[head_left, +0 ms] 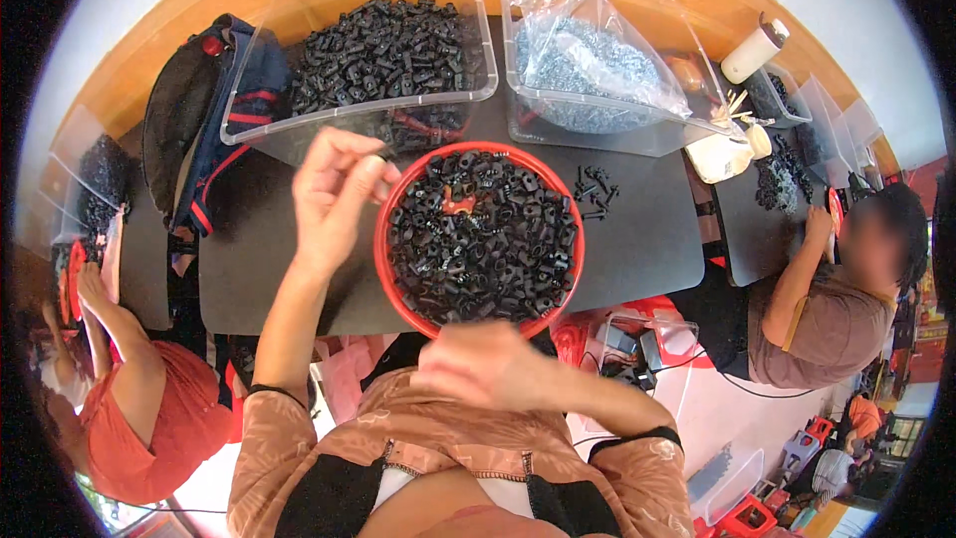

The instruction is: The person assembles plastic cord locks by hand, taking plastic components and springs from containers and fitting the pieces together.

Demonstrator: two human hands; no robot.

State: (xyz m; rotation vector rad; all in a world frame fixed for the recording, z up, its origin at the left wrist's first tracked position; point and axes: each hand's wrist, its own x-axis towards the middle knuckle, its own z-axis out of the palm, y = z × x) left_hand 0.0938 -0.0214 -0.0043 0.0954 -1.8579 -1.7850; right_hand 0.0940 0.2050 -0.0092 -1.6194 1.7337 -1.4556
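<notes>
My left hand [334, 194] is raised at the left rim of a red basin [382, 269]. Its thumb and fingers pinch a small black plastic part [385, 153], only partly showing. The basin is heaped with small black plastic parts [483, 249], with a few tiny springs and one reddish piece [459, 202] among them. My right hand [483, 364] is over the basin's near edge, close to my body. Motion smears its fingers, and whether they hold anything does not show.
Behind the basin stand a clear bin [487, 65] of black parts and another clear bin [637, 142] with a bag of small silvery pieces [588, 60]. Small black pieces [596, 191] lie right of the basin on the dark table [637, 249]. A dark bag [204, 120] rests left. Other people sit at both sides.
</notes>
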